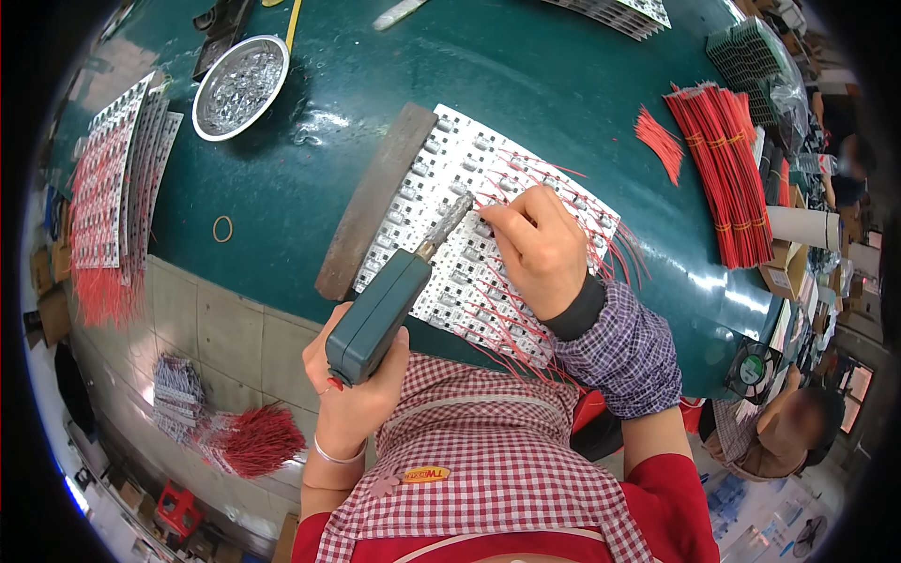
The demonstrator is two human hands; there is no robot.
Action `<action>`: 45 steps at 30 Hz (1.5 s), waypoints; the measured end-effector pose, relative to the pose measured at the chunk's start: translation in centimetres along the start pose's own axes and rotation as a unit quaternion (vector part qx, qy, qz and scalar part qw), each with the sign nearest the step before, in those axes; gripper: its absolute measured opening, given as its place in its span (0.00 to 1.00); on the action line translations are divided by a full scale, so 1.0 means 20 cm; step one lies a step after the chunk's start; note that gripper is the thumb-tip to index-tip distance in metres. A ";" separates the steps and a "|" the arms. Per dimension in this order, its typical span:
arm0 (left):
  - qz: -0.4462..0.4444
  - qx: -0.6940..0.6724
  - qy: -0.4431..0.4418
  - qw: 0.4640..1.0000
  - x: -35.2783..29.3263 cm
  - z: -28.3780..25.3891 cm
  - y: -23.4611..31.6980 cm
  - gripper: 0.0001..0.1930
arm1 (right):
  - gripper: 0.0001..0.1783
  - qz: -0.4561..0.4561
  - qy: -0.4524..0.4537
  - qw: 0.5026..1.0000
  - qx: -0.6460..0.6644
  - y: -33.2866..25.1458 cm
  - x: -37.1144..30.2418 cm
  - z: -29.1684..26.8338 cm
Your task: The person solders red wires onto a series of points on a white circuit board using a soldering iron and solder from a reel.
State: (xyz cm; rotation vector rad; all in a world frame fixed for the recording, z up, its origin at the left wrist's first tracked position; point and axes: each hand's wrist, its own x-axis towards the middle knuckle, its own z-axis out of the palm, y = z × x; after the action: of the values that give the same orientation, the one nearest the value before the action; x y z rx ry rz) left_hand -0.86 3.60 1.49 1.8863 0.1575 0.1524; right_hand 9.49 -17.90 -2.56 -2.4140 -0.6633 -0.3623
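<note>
My left hand (361, 389) is wrapped round the handle of a dark green soldering gun (380, 314). The gun's metal tip points up and to the right, close over a white circuit board panel (450, 164) covered with rows of small components. By that tip, my right hand (542, 249) pinches thumb and forefinger together at the end of a thin red wire; the fingers hide most of the wire. Other red wires (502, 305) stick out from the panel's right half, several hanging past its edge. A dark flat bar (375, 202) lies along the panel's left side.
On the green table (310, 197) stand a white bowl (201, 114) of small metal parts and, at left, wired panels (117, 178). Bundles of red wire (718, 174) lie at right, near a small fan (754, 368). More wired pieces (249, 441) are below left. People sit at right.
</note>
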 end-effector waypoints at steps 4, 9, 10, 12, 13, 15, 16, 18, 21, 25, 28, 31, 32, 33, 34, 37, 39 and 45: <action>0.001 0.005 -0.002 1.000 0.00 0.00 0.00 0.07 | 0.12 -0.006 0.013 1.000 0.014 0.00 0.01 0.00; 0.005 0.019 -0.004 1.000 0.00 0.00 0.00 0.07 | 0.12 0.028 0.011 0.998 0.055 0.01 0.00 0.00; 0.005 0.020 -0.002 1.000 0.01 0.00 0.00 0.07 | 0.13 0.040 0.007 0.997 0.069 0.01 -0.01 0.01; 0.005 0.020 0.001 1.000 0.01 0.00 0.01 0.07 | 0.12 0.044 0.006 0.997 0.070 0.02 -0.01 0.01; -0.005 0.012 0.003 1.000 0.01 0.00 0.01 0.07 | 0.11 0.046 0.005 0.996 0.072 0.02 -0.01 0.01; -0.016 0.004 0.006 1.000 0.01 0.00 0.01 0.07 | 0.10 0.059 0.003 0.994 0.088 0.02 -0.01 0.01; -0.014 0.007 0.004 1.000 0.01 0.00 0.01 0.07 | 0.10 0.073 0.001 0.992 0.103 0.02 -0.01 0.01; -0.012 0.009 0.002 1.000 0.01 0.00 0.01 0.07 | 0.09 0.075 0.000 0.992 0.103 0.02 -0.01 0.00; -0.003 0.010 -0.001 1.000 0.01 0.00 0.01 0.07 | 0.08 0.076 -0.002 0.992 0.102 0.01 -0.01 0.00; -0.006 0.009 0.003 1.000 0.01 0.00 0.00 0.07 | 0.09 0.068 0.001 0.993 0.093 0.01 -0.01 0.01; -0.020 -0.006 0.020 1.000 -0.02 0.00 -0.02 0.07 | 0.09 0.063 0.002 0.994 0.089 0.01 -0.01 0.00; -0.037 -0.017 0.031 0.999 -0.02 -0.01 -0.01 0.08 | 0.09 0.060 0.003 0.994 0.094 0.00 0.00 0.00; -0.038 -0.016 0.032 0.999 -0.02 -0.01 -0.01 0.08 | 0.09 0.060 0.003 0.994 0.094 0.01 -0.01 0.00; -0.038 -0.016 0.032 0.999 -0.02 -0.01 -0.01 0.08 | 0.09 0.060 0.002 0.994 0.092 0.01 -0.01 0.00; -0.040 -0.013 0.032 0.999 -0.02 -0.01 -0.01 0.09 | 0.09 0.060 0.002 0.994 0.091 0.01 -0.01 0.00; -0.046 -0.013 0.031 0.998 -0.04 -0.01 -0.02 0.09 | 0.09 0.059 0.000 0.994 0.088 0.01 0.00 0.00; -0.048 -0.015 0.032 0.998 -0.03 0.00 -0.02 0.09 | 0.09 0.060 -0.001 0.994 0.089 0.01 0.00 0.00; -0.003 0.008 0.037 0.999 -0.04 -0.02 -0.03 0.09 | 0.09 0.062 -0.024 0.995 0.068 0.01 -0.02 -0.09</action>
State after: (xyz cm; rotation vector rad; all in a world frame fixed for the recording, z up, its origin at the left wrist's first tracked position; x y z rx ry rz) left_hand -1.66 3.93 1.00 1.8976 0.2144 0.2178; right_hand 9.05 -19.32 -1.47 -2.3255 -0.5386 -0.2023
